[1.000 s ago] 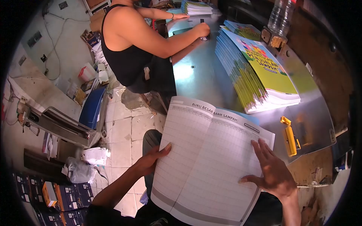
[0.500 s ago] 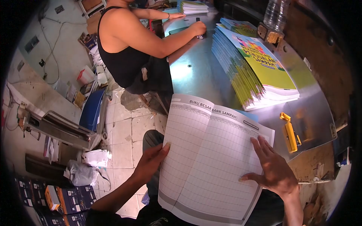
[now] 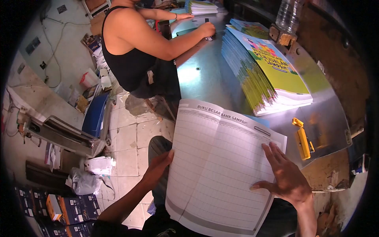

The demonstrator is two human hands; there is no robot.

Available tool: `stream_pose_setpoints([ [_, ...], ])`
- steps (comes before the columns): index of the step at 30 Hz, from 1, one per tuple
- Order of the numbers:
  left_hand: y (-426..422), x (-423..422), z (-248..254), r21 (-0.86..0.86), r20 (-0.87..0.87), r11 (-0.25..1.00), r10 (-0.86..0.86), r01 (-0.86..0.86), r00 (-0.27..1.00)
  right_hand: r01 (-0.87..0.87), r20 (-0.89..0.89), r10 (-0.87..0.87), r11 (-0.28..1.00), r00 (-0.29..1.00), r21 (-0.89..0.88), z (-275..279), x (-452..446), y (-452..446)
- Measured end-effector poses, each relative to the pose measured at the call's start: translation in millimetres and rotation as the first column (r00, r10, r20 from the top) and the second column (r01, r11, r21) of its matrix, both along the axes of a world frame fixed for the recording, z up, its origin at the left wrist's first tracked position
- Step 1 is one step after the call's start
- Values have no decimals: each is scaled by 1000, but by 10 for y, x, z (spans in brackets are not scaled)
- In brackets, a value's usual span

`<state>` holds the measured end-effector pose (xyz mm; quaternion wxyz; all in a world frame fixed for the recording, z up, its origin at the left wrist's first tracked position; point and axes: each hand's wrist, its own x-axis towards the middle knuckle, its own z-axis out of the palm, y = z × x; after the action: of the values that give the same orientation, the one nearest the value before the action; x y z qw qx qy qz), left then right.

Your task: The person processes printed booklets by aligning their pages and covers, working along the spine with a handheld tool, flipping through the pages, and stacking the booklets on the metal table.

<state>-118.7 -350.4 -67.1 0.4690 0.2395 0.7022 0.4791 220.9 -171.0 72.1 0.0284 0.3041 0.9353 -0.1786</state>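
An open booklet [image 3: 221,170] with ruled table pages lies over my lap, its header reading "BUKU BESAR BANK SAMPAH". At its left edge is my left hand [image 3: 158,168], thumb against the paper's edge and the other fingers mostly hidden, pinching the booklet there. My right hand [image 3: 286,177] rests on the right page near its outer edge, fingers stretched and thumb spread apart. Beyond the booklet, a yellow stapler [image 3: 303,140] lies on the metal tabletop [image 3: 209,83]. A tall stack of booklets [image 3: 272,67] with green and blue covers stands near it.
Another person [image 3: 138,43] sits at the far left side of the table, both arms on it. A plastic bottle [image 3: 290,15] stands at the back right. More booklets [image 3: 201,7] are at the far end. Boxes [image 3: 77,207] and a plastic bag [image 3: 83,181] sit on the floor at left.
My left hand has shifted slightly left, its thumb now at the booklet's edge rather than over the page. The right hand stays in place on the page.
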Motion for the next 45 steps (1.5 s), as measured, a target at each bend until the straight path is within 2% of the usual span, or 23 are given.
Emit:
stream_pose_setpoints([
  [2,-45,-66,-25,35,109,990,-141,138,984,-10,-4,10,1000,1000,-4,-2,12,-2],
  [3,-52,-117,-51,38,110,990,-137,133,985,0,-4,0,1000,1000,-2,-8,15,-4],
  [5,-64,-258,-152,66,-20,975,-212,213,977,-3,-8,3,1000,1000,4,1,-8,0],
  [6,-92,-336,-267,68,-22,976,-204,205,979,6,7,-6,1000,1000,-9,24,-22,-4],
  [8,-148,-488,-490,32,292,994,-112,107,950,16,24,-16,1000,1000,-14,43,-32,2],
  [11,-323,-939,-397,79,209,994,-91,76,974,4,47,-3,1000,999,-22,93,-5,15],
  [12,-411,-1195,-332,165,201,984,-102,69,974,6,37,-5,1000,999,-23,137,-15,8],
  [13,-462,-1411,-233,250,188,967,-105,56,977,1,23,0,1000,1000,-24,168,-45,10],
  [15,-533,-1486,291,252,181,962,56,-101,982,-36,-70,36,999,997,-2,171,-115,33],
  [17,-462,-1246,925,283,72,916,275,-284,959,-76,-163,77,997,984,16,224,-254,43],
  [19,-352,-1065,1346,369,-54,905,248,-212,967,-162,-298,215,968,930,193,375,-483,-49],
  [20,-296,-1102,1473,360,-179,933,55,14,982,-165,-314,248,949,916,269,453,-587,-115],
  [21,-197,-979,1640,388,-257,914,-15,117,966,-174,-315,262,944,912,280,505,-683,-158],
  [23,-71,-790,1964,333,-345,870,-248,365,905,-214,-405,412,867,816,451,592,-846,-226],
  [25,38,-477,2205,221,-311,872,-362,437,879,-198,-436,435,849,788,490,667,-1004,-262],
  [26,77,-328,2278,258,-218,868,-375,424,901,-183,-445,477,810,758,558,703,-1076,-270],
  [27,119,-284,2274,236,-271,841,-423,486,864,-163,-450,518,768,728,619,720,-1114,-271],
  [28,156,-223,2268,258,-220,834,-441,488,870,-164,-419,529,743,737,649,706,-1125,-268],
  [30,222,-117,2269,275,-166,825,-464,493,870,-182,-399,548,727,736,663,718,-1135,-259],
  [35,372,20,2144,459,-152,679,-576,573,803,-203,-345,533,722,772,661,748,-1048,-238],
  [39,456,2,1964,561,85,637,-679,528,729,-182,-366,543,711,756,679,668,-979,-179],
  [43,573,-56,1677,621,71,555,-743,553,666,-167,-384,567,691,729,704,588,-950,-147],
  [45,592,19,1631,714,137,534,-742,454,657,-169,-383,571,688,726,706,594,-941,-145],
])
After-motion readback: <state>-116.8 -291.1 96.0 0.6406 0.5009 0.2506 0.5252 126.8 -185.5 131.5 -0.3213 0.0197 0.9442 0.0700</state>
